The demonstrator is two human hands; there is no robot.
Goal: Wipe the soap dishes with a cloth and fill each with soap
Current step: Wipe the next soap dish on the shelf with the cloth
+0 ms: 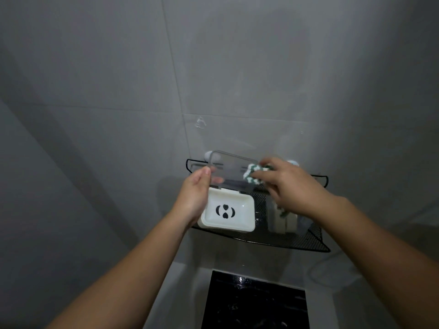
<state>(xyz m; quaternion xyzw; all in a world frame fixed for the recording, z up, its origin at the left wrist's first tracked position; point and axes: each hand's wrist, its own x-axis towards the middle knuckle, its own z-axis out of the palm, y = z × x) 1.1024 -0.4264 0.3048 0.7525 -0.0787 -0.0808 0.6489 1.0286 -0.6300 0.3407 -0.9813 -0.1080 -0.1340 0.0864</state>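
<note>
A white soap dish with dark drain holes sits on a black mesh wall shelf. Its clear hinged lid stands raised above it. My left hand grips the lid's left edge and rests against the dish's left side. My right hand presses a green and white cloth against the lid's right part. Another pale dish or soap piece stands to the right on the shelf, partly hidden under my right hand.
Grey tiled walls surround the shelf. Below it lies a dark glossy basin or tank of water with a pale ledge around it. Two white wall mounts hold the shelf's rear rail.
</note>
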